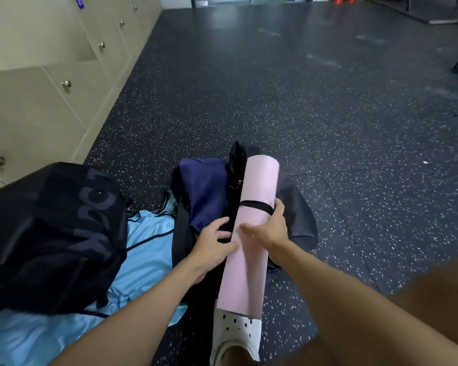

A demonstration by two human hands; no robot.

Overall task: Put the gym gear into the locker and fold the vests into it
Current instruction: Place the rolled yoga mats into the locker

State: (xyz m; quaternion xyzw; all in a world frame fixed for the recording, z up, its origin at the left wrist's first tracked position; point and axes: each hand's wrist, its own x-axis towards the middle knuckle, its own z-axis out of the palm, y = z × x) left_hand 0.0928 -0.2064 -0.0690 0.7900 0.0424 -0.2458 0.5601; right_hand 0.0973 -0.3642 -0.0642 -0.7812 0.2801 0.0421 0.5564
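A rolled pink yoga mat [251, 233] with a black strap around it lies lengthwise over dark bags on the floor. My right hand [269, 229] wraps around the mat just below the strap. My left hand [213, 240] rests against the mat's left side, fingers spread over a navy blue bag [204, 191]. A light blue vest [146, 249] with dark trim lies crumpled on the floor to the left. A black backpack [50, 233] sits on top of part of it. Beige lockers [29, 107] with round metal knobs line the left wall, their doors closed.
The floor [328, 128] is dark speckled rubber, stretching far ahead and right. A dark garment [299, 215] lies under the mat on the right. My foot in a white perforated clog [236, 336] is under the mat's near end. My bare knee fills the lower right.
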